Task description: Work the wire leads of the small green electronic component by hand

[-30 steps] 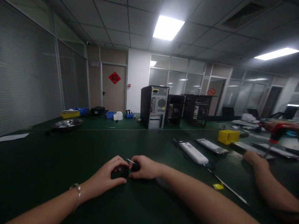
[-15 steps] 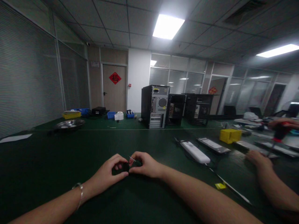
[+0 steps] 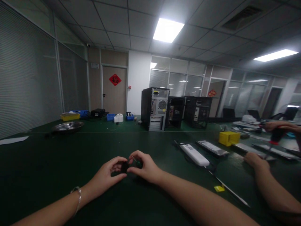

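Note:
My left hand (image 3: 113,171) is curled with thumb and fingers around a small dark piece (image 3: 124,167), too dim to identify. Close against it, my right hand (image 3: 145,168) is closed round a small green-handled tool (image 3: 139,164) with a thin metal shaft. The fingertips of both hands almost meet just above the dark green tabletop (image 3: 94,150). Which end of the tool faces the dark piece cannot be made out.
A white power strip (image 3: 194,154) and a hard drive (image 3: 213,148) lie right of my hands. Computer towers (image 3: 155,108) stand behind, with a metal bowl (image 3: 68,126) at left. On the right, another person's hand (image 3: 256,160) works near a red-and-black screwdriver (image 3: 277,136) and a yellow bin (image 3: 229,138).
The view has shifted slightly. My hands stay together, and the dark piece is turned a little between the left fingers. More of the green handle shows in my right hand.

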{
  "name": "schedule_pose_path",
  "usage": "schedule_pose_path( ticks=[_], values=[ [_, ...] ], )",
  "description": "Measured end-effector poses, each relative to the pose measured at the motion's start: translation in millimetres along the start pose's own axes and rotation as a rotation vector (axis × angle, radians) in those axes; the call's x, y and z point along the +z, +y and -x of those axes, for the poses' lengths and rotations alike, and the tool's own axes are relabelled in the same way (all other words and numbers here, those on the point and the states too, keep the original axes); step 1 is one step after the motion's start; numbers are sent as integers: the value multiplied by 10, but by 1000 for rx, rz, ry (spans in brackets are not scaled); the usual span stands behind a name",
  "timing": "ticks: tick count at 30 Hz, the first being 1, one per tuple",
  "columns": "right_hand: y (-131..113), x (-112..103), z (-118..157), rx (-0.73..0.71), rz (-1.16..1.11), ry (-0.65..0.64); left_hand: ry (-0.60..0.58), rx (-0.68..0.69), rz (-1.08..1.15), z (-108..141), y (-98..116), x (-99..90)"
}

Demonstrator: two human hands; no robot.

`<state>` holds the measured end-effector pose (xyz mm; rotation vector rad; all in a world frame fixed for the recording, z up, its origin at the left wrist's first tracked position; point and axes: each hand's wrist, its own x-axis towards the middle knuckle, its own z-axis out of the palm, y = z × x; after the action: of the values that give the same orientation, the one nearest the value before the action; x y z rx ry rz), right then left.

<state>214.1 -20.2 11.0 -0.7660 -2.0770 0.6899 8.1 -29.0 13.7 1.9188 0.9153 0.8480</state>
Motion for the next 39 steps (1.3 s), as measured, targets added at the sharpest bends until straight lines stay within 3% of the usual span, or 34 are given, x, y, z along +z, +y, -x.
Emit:
schedule_pose_path(
  ticks=[5, 11, 30, 39],
  values=[
    [-111, 3, 54, -66, 286, -28, -58, -65, 87, 3, 21, 5],
    [-169, 9, 73, -84, 414, -26, -62, -65, 128, -16, -41, 14],
    [-110, 43, 85, -114, 304, 25, -75, -143, 363, -57, -85, 1],
    [-140, 54, 83, -91, 231, 46, -53, -100, 297, -57, -116, 18]
  ],
)
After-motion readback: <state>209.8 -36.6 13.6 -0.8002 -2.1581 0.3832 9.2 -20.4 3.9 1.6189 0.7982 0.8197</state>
